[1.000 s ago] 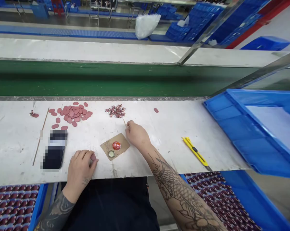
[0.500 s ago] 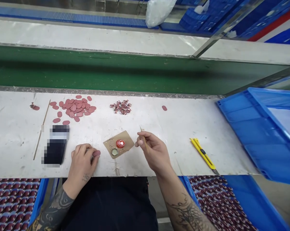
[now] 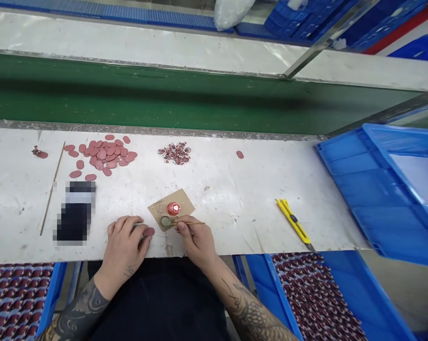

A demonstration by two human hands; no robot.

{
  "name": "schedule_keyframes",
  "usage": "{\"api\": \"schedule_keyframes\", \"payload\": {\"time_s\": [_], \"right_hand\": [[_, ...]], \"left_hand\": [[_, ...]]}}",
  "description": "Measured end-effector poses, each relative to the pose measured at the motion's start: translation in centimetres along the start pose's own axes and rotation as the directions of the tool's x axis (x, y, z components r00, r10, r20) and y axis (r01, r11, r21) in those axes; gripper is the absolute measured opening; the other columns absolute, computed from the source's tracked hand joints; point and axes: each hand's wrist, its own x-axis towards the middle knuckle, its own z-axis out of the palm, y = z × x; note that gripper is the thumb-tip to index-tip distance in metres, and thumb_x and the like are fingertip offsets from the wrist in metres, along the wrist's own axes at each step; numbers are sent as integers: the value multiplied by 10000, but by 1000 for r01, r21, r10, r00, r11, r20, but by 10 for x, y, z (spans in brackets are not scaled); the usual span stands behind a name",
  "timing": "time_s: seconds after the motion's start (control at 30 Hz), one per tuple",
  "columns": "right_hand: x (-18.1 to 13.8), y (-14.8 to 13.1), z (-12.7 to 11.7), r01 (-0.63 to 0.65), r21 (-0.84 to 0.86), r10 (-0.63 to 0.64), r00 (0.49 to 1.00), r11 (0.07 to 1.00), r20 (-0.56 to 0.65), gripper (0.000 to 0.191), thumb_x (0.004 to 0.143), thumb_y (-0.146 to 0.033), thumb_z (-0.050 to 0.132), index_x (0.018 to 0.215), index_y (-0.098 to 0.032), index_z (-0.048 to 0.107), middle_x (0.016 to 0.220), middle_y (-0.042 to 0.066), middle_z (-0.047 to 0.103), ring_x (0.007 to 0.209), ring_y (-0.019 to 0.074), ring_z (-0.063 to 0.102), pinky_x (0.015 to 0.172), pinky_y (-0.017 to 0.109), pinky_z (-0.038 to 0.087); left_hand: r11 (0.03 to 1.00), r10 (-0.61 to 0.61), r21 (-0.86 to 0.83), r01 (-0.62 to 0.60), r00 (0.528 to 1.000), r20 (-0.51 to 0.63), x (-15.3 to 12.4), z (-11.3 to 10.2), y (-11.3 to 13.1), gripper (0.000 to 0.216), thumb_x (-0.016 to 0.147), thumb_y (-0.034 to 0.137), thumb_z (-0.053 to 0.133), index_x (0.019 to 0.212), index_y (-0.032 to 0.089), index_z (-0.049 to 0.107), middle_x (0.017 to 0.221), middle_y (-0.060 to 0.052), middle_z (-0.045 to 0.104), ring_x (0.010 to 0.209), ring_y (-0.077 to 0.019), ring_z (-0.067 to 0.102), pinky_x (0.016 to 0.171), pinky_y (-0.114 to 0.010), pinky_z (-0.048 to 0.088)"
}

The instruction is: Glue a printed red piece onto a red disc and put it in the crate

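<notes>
Head view: right hand (image 3: 198, 242) pinched a thin stick (image 3: 195, 223), tip at the bottle cap (image 3: 165, 221) on cardboard (image 3: 184, 202); left hand (image 3: 125, 244), half-curled, held a reddish oval (image 3: 149, 231) at the counter (image 3: 256, 184). Red round piece (image 3: 173, 208) sat beside the cap; oval pile (image 3: 109, 154) lay farther out.

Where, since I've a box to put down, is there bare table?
One patch lies between the lone red oval and the blue bin, beyond the knife; another, speckled, between the right hand and the knife; a third left of the near half of the long stick. Crowded: around the cardboard, caps and left hand; the oval pile.
</notes>
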Motion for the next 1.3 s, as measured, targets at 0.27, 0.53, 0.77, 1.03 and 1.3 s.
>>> {"api": "schedule_keyframes", "payload": {"time_s": [0.27,0.53,0.77,1.03,1.3], "right_hand": [[-4,5,13,82,-86,-86,995,993,-40,117,996,-120,476,973,-168,581,892,39,678,855,139,669,755,257,555],[-10,16,17,96,-109,-96,995,989,5,110,994,-113,490,1036,-183,565,925,37,660,860,152,642,765,299,546],[-9,15,17,85,-86,-84,996,993,13,119,984,-99,492,1034,-171,573,917,45,652,837,151,628,744,302,536],[-24,-10,20,14,50,-16,1000,999,26,127,981,-117,481,993,-180,590,895,56,648,813,155,633,732,296,540],[-28,-4,38,49,2,-49,998,999,47,132,977,-86,478,1024,-184,552,908,31,627,835,136,592,756,270,499]], "left_hand": [[1000,15,-5,-15,1000,-21,2,2,6,99,955,233,600,1019,241,676,1156,-34,608,1121,-236,511,901,-435,352],[999,35,13,-34,999,-35,2,4,6,103,954,229,594,1022,247,670,1145,-29,612,1116,-240,517,897,-441,354],[999,40,0,-40,999,-17,2,4,8,97,955,227,590,1013,236,668,1154,-35,606,1127,-245,502,916,-441,353],[999,50,0,-50,999,11,-1,9,3,118,959,273,592,1046,250,669,1197,-27,600,1153,-251,495,929,-464,358],[998,65,-15,-65,998,27,0,6,4,124,960,292,598,1036,243,683,1216,-27,603,1161,-253,489,944,-468,364]]}}
